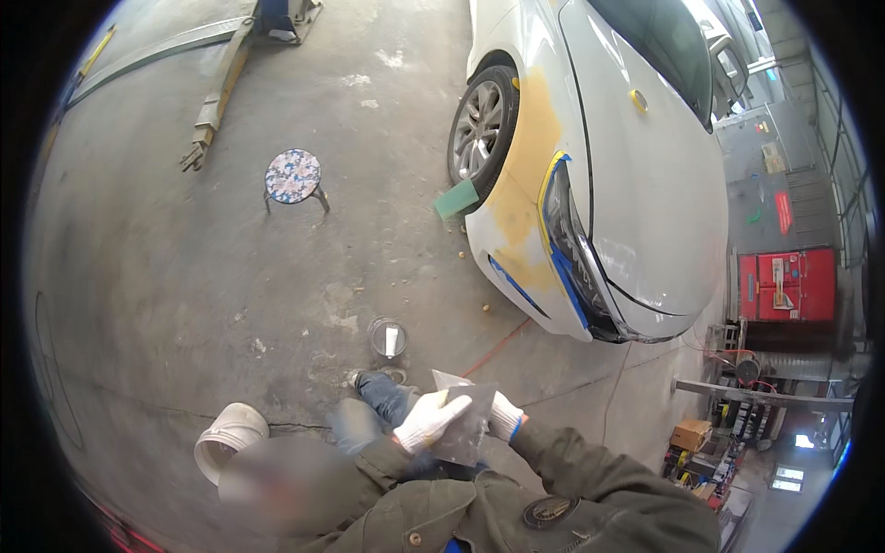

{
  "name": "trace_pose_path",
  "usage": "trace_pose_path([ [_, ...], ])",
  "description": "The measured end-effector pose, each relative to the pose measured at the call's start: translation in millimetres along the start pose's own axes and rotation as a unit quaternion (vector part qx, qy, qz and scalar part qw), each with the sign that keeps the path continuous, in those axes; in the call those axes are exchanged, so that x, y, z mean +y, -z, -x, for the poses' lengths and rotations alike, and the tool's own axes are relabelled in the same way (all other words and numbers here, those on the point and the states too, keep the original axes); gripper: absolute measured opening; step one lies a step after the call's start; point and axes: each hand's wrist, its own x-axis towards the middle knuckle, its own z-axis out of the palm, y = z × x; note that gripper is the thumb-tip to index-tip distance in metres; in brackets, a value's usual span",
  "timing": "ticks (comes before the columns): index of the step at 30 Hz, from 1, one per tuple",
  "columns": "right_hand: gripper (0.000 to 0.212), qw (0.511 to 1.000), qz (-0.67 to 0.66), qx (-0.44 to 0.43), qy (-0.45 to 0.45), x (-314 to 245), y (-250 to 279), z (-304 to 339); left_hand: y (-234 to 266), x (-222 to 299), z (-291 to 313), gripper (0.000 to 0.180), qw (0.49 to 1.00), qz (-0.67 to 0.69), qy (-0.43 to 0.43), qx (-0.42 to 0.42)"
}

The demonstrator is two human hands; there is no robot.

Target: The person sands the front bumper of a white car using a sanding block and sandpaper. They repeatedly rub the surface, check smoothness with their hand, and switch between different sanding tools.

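Lower centre: my left hand (431, 419) grips a grey sheet (466, 431); my right hand (505, 417), partly behind, I can't tell. Uneven pulling might tear it.

Around you spreads a grey concrete floor (184, 295), cracked and blotched with pale patches. Ahead to your left, a round stool (293, 175) with a speckled seat stands near a long metal beam (219, 97). Along your right you have a red cabinet (813, 281), cluttered shelving (710, 453) and bright panes (788, 477).
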Motion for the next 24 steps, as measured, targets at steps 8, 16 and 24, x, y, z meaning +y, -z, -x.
trace_pose_path([
  [8, 0.024, 0.999, 0.009, -0.02, 0.04, 68, 40, 3, -39, -60, 41, 0.032, 0.973, 0.137, -0.081, 0.167],
  [16, 0.023, 0.996, -0.02, -0.05, 0.07, 130, 108, 89, -151, -126, 91, 0.039, 0.975, 0.081, -0.113, 0.171],
  [24, 0.03, 0.981, -0.022, -0.176, 0.08, 106, 203, 116, -260, -144, 63, 0.035, 0.987, 0.06, -0.103, 0.106],
])
